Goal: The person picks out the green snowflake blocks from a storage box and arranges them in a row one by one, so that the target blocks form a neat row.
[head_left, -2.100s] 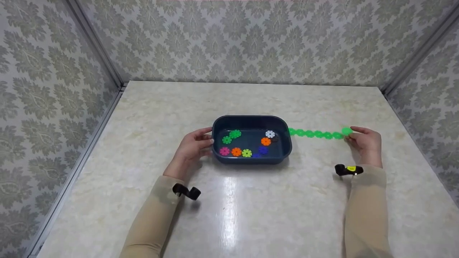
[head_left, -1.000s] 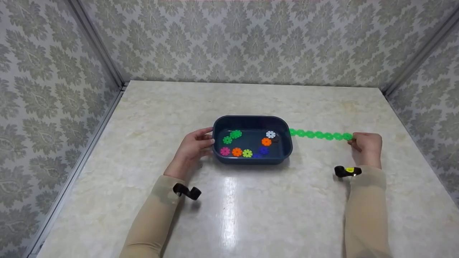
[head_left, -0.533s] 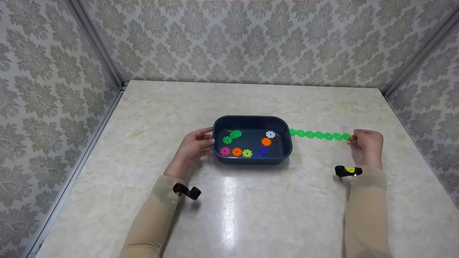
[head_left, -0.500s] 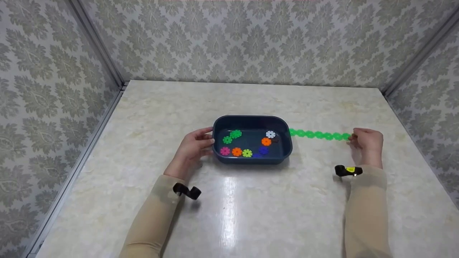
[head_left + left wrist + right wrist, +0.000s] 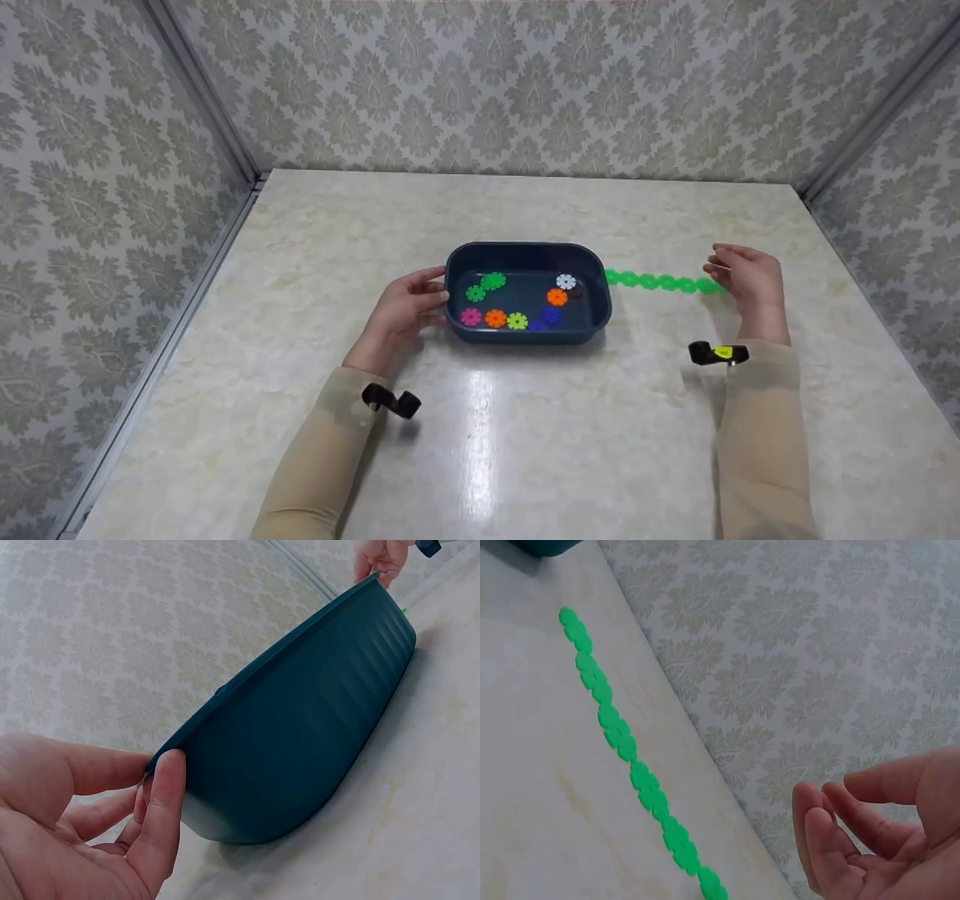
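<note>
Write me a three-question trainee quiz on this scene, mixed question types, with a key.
1. True or false: the right hand's grip is apart from the chain of green plastic flower-shaped discs.
2. Inside the dark blue rounded plastic box, which colour sits between the pink flower-shaped disc and lime flower-shaped disc: A white, B orange, C green?
3. Fill in: the (blank) hand's grip touches the box.
Key: 1 true; 2 B, the orange flower-shaped disc; 3 the left hand's grip.
</note>
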The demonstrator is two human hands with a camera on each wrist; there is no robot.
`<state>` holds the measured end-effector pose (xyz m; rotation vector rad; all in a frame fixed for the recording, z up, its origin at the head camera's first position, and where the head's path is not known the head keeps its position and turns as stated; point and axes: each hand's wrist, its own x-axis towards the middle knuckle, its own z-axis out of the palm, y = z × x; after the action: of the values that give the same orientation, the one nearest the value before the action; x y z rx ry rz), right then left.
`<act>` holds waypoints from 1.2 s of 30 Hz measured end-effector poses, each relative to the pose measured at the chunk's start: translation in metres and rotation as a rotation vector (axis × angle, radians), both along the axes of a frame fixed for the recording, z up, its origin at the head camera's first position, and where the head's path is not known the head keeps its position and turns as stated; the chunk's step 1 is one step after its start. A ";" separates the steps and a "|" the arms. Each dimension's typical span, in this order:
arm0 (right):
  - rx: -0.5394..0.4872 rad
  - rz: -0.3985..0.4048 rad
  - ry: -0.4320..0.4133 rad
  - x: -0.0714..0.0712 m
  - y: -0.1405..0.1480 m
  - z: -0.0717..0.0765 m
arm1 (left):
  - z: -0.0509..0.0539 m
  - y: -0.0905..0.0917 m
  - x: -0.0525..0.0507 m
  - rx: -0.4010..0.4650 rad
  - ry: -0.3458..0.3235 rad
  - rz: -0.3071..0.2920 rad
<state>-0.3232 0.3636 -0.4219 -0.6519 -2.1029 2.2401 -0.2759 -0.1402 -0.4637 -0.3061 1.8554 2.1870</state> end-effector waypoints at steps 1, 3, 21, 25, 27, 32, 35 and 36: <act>-0.010 0.016 0.014 0.000 -0.003 0.001 | 0.000 0.000 0.000 -0.001 0.002 -0.002; -0.008 0.049 0.032 -0.001 -0.009 0.004 | -0.001 0.000 0.000 -0.004 0.004 -0.006; 0.225 0.357 0.164 0.001 -0.090 0.014 | -0.001 -0.001 -0.001 -0.036 -0.020 -0.009; 0.235 0.408 0.181 0.001 -0.112 0.013 | 0.000 0.000 -0.001 -0.050 -0.030 -0.005; 0.240 0.431 0.190 0.001 -0.124 0.013 | 0.000 0.000 -0.001 -0.052 -0.033 -0.003; 0.244 0.497 0.200 -0.001 -0.152 0.014 | 0.001 0.000 -0.001 -0.043 -0.021 -0.007; 0.249 0.538 0.195 -0.004 -0.169 0.012 | 0.001 0.000 -0.001 -0.038 -0.012 -0.009; 0.249 0.552 0.193 -0.005 -0.174 0.010 | 0.001 0.000 -0.001 -0.036 -0.011 -0.007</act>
<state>-0.3282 0.1898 -0.4116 0.1760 -2.6265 2.0723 -0.2767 -0.1401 -0.4629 -0.3175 1.8881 2.1452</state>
